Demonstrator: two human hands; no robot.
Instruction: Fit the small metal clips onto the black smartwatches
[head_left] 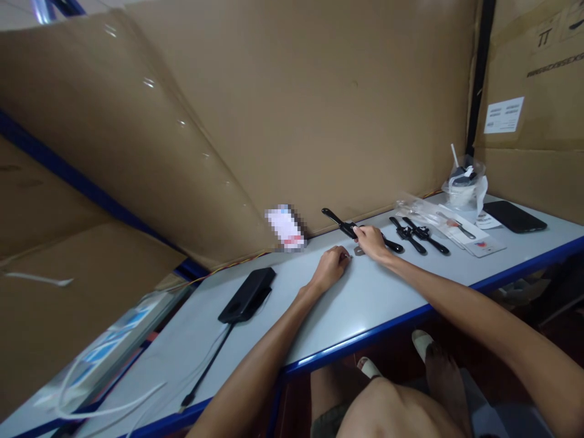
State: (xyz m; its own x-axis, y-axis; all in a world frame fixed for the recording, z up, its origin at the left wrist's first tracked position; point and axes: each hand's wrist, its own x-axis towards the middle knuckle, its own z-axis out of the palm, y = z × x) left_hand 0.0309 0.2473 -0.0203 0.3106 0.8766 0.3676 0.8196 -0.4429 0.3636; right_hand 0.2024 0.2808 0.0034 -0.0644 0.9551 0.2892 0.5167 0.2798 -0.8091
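Observation:
My right hand (371, 241) rests on the grey table (365, 304), its fingers curled over a black watch (351, 230) that lies by the cardboard wall. My left hand (332, 266) sits just to its left, fingers bent, fingertips pinched near a small grey piece (358, 250) on the tabletop. I cannot tell whether the left fingers hold anything. Two more black watches (418, 235) lie to the right of my right hand.
A black power bank (247, 295) with a cable lies at the left. Clear plastic bags (433, 216), a card (484, 246), a bagged white cup (464, 182) and a black phone (514, 216) sit at the right. Cardboard walls surround the table. My knees show below its blue edge.

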